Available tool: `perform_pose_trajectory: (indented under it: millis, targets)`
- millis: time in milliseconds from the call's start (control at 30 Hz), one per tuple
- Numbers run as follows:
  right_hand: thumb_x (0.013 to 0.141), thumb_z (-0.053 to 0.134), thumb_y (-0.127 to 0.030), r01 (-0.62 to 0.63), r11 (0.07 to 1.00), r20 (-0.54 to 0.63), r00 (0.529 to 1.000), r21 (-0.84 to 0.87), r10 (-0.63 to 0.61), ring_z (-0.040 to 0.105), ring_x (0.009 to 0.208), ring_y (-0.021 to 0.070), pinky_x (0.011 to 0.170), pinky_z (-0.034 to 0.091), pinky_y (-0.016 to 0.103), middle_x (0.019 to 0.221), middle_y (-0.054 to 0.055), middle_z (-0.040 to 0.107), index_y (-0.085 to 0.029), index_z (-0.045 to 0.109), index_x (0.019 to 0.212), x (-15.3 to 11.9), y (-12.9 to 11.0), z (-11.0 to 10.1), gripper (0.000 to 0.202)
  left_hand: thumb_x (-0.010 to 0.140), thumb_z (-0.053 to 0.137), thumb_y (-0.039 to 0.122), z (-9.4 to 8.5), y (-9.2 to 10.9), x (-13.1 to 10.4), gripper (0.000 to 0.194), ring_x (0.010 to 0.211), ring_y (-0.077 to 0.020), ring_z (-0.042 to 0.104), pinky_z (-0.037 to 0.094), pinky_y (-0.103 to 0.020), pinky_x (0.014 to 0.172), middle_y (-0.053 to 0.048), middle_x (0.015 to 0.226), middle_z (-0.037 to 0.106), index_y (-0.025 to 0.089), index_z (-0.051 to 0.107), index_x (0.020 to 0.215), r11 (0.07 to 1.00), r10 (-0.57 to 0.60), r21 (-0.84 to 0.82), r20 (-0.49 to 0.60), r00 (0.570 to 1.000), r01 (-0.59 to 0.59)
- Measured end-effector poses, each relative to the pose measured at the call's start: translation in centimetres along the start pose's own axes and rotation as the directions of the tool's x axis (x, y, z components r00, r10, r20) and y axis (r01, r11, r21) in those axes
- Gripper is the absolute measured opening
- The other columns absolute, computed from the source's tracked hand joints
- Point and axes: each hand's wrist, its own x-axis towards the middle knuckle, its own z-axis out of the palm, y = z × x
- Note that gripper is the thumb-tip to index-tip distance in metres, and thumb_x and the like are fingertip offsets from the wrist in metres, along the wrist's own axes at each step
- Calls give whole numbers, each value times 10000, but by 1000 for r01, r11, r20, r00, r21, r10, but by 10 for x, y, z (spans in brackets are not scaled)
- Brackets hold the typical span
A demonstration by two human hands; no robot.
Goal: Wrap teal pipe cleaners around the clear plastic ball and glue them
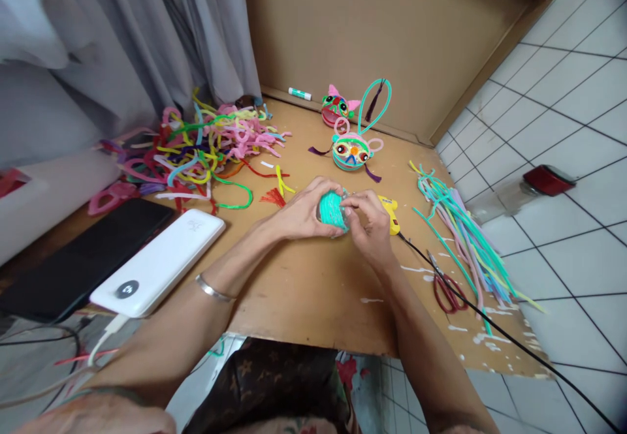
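Observation:
A small round piece wrapped in teal pipe cleaner (332,211) sits in the curl of my left hand (306,212), with the thumb below and the fingers above. At its right edge, the thumb and fingers of my right hand (369,225) are pinched together; whatever lies between those fingertips is too small to make out. Just behind my right hand lies a yellow glue gun (390,215), partly hidden by it. Beyond both hands stand two decorated animal faces: a teal one (350,151) with a looped handle and purple tassels, and one with pink ears (336,109).
Tangled colourful pipe cleaners (196,150) cover the left side. Straight pipe cleaners (465,238) and red-handled scissors (447,290) lie at right, crossed by a black cord (470,303). A white power bank (159,264) and a black phone (83,258) rest at left. Cardboard (353,36) stands behind.

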Motion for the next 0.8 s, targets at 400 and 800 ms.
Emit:
perform_pose_trajectory:
  millis: [400, 800]
  targets:
    - [942, 495, -288, -45, 996, -81, 996, -70, 40, 636, 942, 204, 870, 508, 370, 967, 63, 664, -221, 675, 1010, -2, 13, -1, 204, 609, 788, 357, 5, -1, -1, 609, 1115, -273, 578, 473, -421, 990, -65, 1181, 583, 215, 518, 1136, 999, -49, -15, -93, 994, 48]
    - [887, 518, -628, -499, 243, -148, 622, -832, 769, 624, 1149, 399, 949, 485, 480, 1248, 285, 636, 9, 617, 1237, 7, 46, -26, 733, 544, 802, 343, 1, 4, 3, 659, 1032, -248, 574, 480, -373, 906, -46, 1155, 572, 207, 499, 1113, 944, -274, -213, -86, 958, 251]
